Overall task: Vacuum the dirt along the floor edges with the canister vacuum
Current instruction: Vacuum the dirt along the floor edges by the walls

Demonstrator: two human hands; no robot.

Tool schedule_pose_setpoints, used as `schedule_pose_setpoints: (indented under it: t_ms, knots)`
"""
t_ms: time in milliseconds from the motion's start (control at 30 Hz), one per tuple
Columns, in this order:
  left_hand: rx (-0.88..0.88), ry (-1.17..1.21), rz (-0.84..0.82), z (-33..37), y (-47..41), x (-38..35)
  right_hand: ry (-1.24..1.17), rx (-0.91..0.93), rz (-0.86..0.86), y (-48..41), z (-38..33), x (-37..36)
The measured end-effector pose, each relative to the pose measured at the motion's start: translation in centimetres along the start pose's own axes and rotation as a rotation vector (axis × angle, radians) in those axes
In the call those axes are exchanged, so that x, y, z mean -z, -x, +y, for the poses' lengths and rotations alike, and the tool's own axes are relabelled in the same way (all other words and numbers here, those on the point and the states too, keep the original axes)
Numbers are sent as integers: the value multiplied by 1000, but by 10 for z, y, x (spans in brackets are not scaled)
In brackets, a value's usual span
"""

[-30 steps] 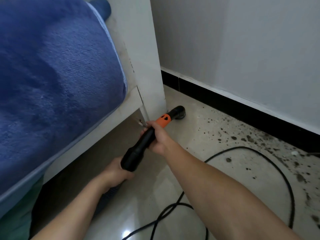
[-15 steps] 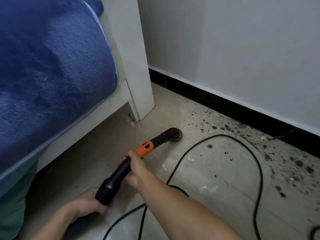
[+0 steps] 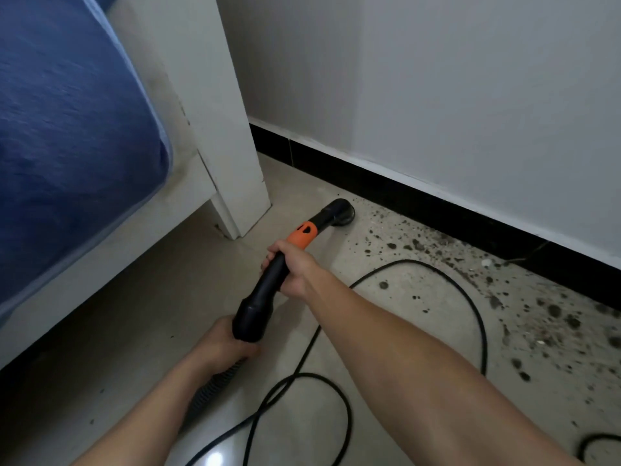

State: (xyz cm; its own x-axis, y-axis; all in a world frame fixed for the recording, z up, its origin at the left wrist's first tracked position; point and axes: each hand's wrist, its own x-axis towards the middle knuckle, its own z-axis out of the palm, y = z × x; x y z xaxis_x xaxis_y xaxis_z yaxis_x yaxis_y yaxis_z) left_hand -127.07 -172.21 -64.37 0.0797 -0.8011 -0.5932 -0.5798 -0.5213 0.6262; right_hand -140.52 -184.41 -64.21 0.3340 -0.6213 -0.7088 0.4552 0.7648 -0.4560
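A black vacuum wand point(image 3: 268, 280) with an orange collar point(image 3: 302, 233) slants across the middle of the floor. Its round black nozzle point(image 3: 339, 212) rests on the tiles close to the black skirting point(image 3: 437, 210), right of the bed leg. My right hand point(image 3: 292, 269) grips the wand just below the orange collar. My left hand point(image 3: 223, 346) holds the thick rear end where the ribbed hose point(image 3: 215, 385) joins. Dark dirt point(image 3: 544, 314) is scattered along the wall edge to the right of the nozzle.
A white bed frame with its leg point(image 3: 242, 183) and a blue blanket point(image 3: 67, 146) fills the left side. A black power cord point(image 3: 470, 317) loops over the tiles on the right and under my right arm. A grey wall point(image 3: 437, 95) runs behind.
The nozzle was pulled back from the bed leg, then pushed forward again to the skirting, at the left end of the dirt. Both hands kept their hold on the wand.
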Motion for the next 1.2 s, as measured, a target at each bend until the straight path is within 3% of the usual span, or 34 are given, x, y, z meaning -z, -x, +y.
schedule_pose_setpoints:
  t_ms: [200, 367, 667, 933, 1067, 1200]
  knots:
    - [-58, 133, 110, 22, -36, -17, 124, 29, 29, -26, -38, -8]
    - [-118, 174, 167, 28, -55, -23, 83, 71, 140, -42, -47, -14]
    - [-159, 123, 17, 27, -55, -27, -159, 167, 360, -16, -35, 19]
    - [-169, 7, 38, 6, -16, 1, -173, 116, 261, 18, 0, -3]
    - [-106, -8, 139, -24, 15, 26, -183, 66, 238, 26, 46, -39]
    - [-2, -39, 105, -62, 44, 50, -177, 25, 220, 33, 96, -65]
